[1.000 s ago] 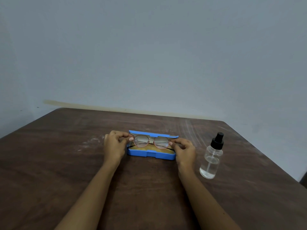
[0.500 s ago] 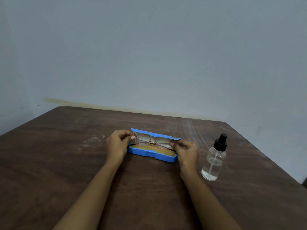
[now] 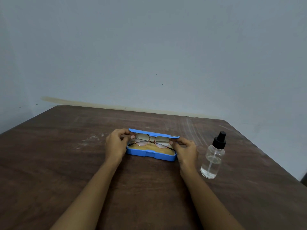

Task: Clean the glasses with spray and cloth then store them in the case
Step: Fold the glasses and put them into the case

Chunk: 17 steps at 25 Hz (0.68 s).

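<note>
Round glasses (image 3: pixel 152 142) with a thin reddish metal frame stand upright with folded arms over the open blue case (image 3: pixel 150 154), which has a tan lining inside. My left hand (image 3: pixel 116 143) pinches the frame's left end. My right hand (image 3: pixel 186 148) pinches its right end. The case lid (image 3: pixel 153 134) is tipped back behind the lenses. A clear spray bottle (image 3: pixel 213 158) with a black pump top stands to the right of my right hand. No cloth apart from the tan lining can be made out.
The dark wooden table (image 3: pixel 66 163) carries pale scuff marks near the far side. Its back edge meets a grey-blue wall (image 3: pixel 149 55), and its right edge slants down at the far right.
The glasses sit slightly lower over the case than a second ago. Both hands keep the same pinch on the frame's ends. The view has shifted a little.
</note>
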Motion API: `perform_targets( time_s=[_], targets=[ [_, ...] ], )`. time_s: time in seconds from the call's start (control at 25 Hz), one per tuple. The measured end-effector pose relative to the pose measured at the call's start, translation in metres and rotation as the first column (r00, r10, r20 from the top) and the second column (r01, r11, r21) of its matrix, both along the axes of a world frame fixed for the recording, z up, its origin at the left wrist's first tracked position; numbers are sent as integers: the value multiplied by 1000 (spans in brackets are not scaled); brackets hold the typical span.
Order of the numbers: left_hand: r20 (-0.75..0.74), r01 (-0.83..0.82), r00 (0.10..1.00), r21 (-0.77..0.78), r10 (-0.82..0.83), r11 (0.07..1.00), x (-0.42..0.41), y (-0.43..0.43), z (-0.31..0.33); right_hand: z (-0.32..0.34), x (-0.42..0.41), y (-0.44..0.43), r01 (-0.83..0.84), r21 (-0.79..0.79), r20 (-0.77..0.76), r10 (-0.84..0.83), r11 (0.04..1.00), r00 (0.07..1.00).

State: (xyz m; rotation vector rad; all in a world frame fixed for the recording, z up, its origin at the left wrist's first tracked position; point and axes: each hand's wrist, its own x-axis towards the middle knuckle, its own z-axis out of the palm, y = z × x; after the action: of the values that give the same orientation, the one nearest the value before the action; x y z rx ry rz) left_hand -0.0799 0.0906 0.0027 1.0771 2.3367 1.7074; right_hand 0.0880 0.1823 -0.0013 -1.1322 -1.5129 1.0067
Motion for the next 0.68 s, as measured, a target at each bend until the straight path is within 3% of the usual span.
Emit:
perform_targets(
  time_s=[0.68],
  targets=[
    [-81,35,996,-38,-38,999,1,-8,2,3,17,0,-195,55,195,181,979,964]
  ],
)
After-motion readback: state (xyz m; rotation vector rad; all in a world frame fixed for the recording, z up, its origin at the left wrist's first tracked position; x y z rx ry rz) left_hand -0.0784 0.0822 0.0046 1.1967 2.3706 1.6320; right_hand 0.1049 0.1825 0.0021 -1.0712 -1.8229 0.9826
